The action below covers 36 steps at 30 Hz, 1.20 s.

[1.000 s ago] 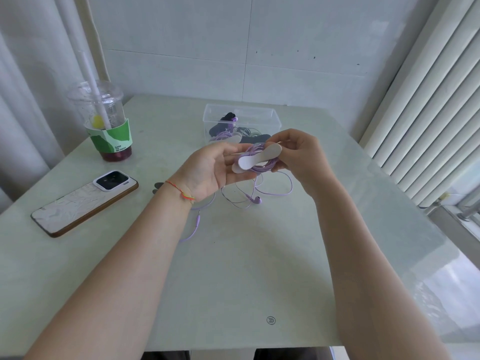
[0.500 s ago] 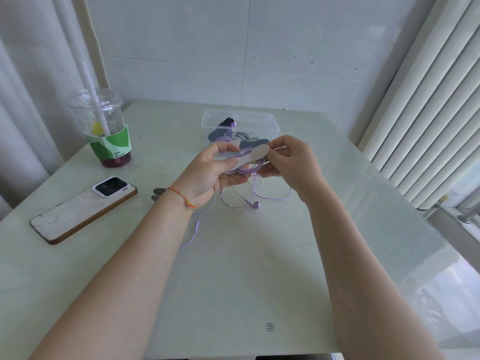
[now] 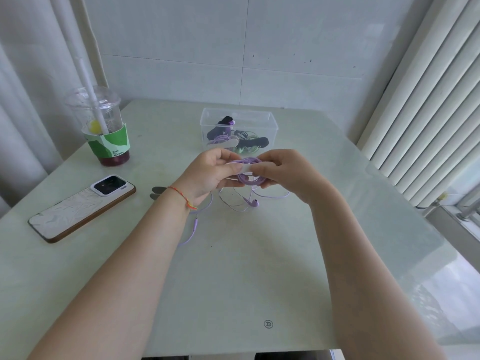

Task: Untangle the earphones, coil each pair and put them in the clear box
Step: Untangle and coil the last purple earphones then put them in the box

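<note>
Two bare forearms reach forward over the pale green, glossy surface (image 3: 233,268) and meet above its middle. The left hand (image 3: 207,175), with a thin red cord round its wrist, curls its fingers and thumb round a coil of purple earphones (image 3: 249,175). A flat, pale wrap strap (image 3: 246,168) crosses the coil, pinned under the left thumb. The right hand (image 3: 285,172) pinches the same coil from the other side, fingers bent.

Loose thin purple cable (image 3: 241,203) hangs from the coil onto the surface, ending in an earbud and, nearer the left wrist, a plug. To the left lies a phone (image 3: 80,209), face down, with a white textured back. Just beyond the hands stands the clear box (image 3: 239,118), rectangular, holding coiled purple, green and black earphones. Far left stands a clear plastic cup (image 3: 104,126) with a green sleeve and a straw.
</note>
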Motion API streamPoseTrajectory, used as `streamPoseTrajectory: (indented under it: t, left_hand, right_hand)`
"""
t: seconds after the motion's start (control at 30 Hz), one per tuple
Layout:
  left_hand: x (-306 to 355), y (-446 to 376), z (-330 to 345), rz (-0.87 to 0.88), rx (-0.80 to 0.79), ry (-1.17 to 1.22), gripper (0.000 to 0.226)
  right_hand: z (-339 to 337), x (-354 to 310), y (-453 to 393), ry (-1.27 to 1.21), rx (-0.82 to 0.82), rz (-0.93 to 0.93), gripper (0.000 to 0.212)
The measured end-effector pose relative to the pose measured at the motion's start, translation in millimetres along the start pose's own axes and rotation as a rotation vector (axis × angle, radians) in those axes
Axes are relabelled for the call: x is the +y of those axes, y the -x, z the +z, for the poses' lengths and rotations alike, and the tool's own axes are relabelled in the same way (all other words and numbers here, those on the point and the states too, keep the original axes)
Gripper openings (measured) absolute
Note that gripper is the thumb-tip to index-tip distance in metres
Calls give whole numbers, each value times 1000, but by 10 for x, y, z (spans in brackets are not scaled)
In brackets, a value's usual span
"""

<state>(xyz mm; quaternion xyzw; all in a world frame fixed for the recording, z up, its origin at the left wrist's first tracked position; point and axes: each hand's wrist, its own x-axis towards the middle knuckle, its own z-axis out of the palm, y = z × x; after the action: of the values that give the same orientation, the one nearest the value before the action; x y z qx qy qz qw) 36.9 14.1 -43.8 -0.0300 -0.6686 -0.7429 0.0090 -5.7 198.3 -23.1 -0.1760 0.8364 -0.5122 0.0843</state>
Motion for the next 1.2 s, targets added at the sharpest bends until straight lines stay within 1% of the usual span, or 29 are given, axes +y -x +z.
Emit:
streamPoseTrajectory:
  t: [0.07,0.17,0.27,0.37,0.43,0.57,0.67,0.73,0.77,0.83,0.9,0.97,1.03,1.1,1.17,1.2]
  left_hand:
    - [-11,-9,-12,30,71,28,7]
    - [-15,-18,-30,84,116,29,15]
    - [-37,-37,-23,130,173,-65,20]
    - [-60,-51,-3,126,249,-45,15]
    - [-54,-53,8,102,263,11,13]
    - [-31,-47,28,22,246,115,28]
    - [-31,-74,1,6,250,119,26]
    - [-53,-101,-30,25,250,96,26]
    - [-56,-107,-36,48,251,67,23]
    - [-66,-115,-44,91,311,-26,13]
    - [-76,-125,-33,136,389,-159,23]
    - [-93,-154,-11,136,415,-315,31]
    - [-64,-207,23,109,384,-464,27]
    - [11,-294,54,77,364,-567,24]
    - [135,-405,31,78,431,-680,31]
    - [198,-479,-7,106,475,-737,35]
  right_hand:
    - [-2,18,-18,-78,42,-4,12]
    - [8,28,-33,-209,93,-8,12]
    - [27,41,-43,-267,136,11,21]
    - [60,48,-52,-294,178,12,22]
    - [84,44,-57,-310,209,-1,21]
    - [113,44,-55,-318,233,-4,19]
    - [110,53,-67,-338,225,8,20]
    - [99,50,-71,-347,205,4,22]
    - [98,47,-72,-340,191,-6,22]
    - [107,42,-73,-300,154,-25,22]
    - [129,47,-92,-155,144,-59,19]
    - [158,52,-124,73,162,-104,12]
    - [156,25,-161,234,201,-109,14]
    - [102,-30,-217,318,242,-91,19]
    - [26,-85,-333,334,288,-80,17]
    - [-19,-113,-416,336,318,-81,16]
